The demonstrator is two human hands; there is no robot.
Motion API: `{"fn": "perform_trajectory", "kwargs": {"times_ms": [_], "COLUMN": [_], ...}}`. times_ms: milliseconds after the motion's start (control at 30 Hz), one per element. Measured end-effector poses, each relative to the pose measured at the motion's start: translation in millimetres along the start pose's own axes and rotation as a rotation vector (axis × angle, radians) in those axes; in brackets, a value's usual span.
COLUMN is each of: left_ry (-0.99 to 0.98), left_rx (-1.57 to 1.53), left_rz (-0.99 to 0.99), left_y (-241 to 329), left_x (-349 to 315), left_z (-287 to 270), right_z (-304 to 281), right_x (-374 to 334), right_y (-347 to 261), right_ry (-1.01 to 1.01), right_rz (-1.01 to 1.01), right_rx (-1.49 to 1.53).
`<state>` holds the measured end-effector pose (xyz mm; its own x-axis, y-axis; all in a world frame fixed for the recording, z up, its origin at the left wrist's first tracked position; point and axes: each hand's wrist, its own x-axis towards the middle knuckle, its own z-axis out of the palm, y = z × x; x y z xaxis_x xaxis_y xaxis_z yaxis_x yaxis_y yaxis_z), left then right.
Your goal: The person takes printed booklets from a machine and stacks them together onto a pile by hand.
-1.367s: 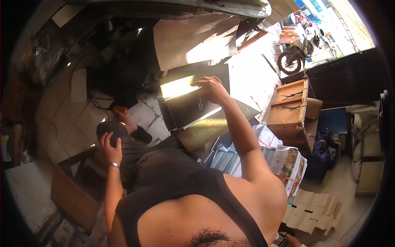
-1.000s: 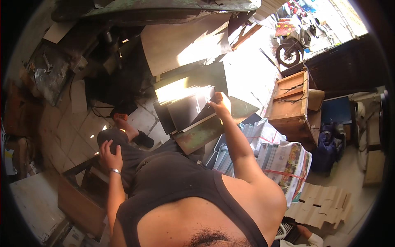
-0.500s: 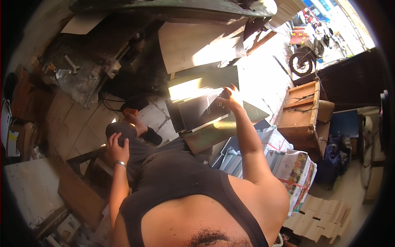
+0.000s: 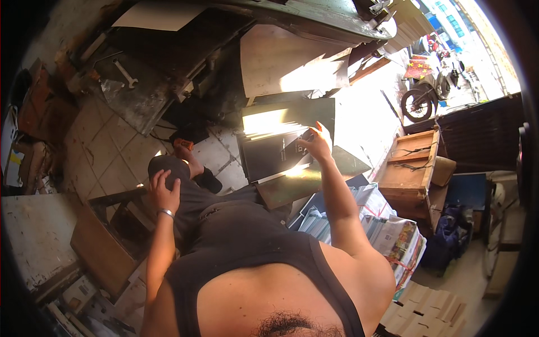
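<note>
In the head view, my right hand (image 4: 315, 144) reaches forward over a dark flat cover with pale print (image 4: 275, 150). Thumb and fingers are apart at the cover's right end; whether they press on it I cannot tell. Behind the cover, pale sheet edges (image 4: 269, 122) catch strong sunlight. All of this lies on a dark green metal plate (image 4: 323, 112), whose lower part (image 4: 283, 188) slants toward me. My left hand (image 4: 164, 190), with a metal band at the wrist, rests spread on my raised knee, holding nothing.
Wrapped stacks of printed sheets (image 4: 387, 230) stand beside my right arm, with a wooden crate (image 4: 412, 157) beyond. A wrench (image 4: 124, 74) lies on a metal bench at the far left. A large pale board (image 4: 292, 62) leans ahead. A motorcycle (image 4: 418, 104) stands outside.
The view has shifted, so the surroundings sit slightly lower and farther right. My right hand stays at the dark cover's right end, and my left hand remains on the knee.
</note>
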<state>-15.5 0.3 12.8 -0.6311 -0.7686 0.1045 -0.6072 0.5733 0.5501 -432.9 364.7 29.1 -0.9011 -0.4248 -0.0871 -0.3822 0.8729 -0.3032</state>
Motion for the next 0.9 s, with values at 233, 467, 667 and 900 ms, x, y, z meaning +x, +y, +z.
{"fn": "perform_trajectory", "kwargs": {"times_ms": [233,467,667,900], "left_ry": [-0.001,0.045,0.053,0.121], "left_rx": [-0.004,-0.022,-0.059,-0.086], "left_rz": [0.022,0.045,0.012,-0.035], "left_y": [-2.9,-2.4,-7.4,-4.3], "left_x": [-0.1,1.8,0.5,-6.9], "left_z": [1.7,5.1,11.1,8.8], "right_z": [-5.6,4.7,14.1,-12.4], "right_x": [-8.1,1.8,4.4,7.6], "right_y": [-12.6,0.4,6.9,-13.5], "right_ry": [0.005,-0.028,0.105,-0.002], "right_rz": [-0.016,0.018,-0.057,-0.030], "right_rx": [0.004,0.070,0.215,-0.014]}}
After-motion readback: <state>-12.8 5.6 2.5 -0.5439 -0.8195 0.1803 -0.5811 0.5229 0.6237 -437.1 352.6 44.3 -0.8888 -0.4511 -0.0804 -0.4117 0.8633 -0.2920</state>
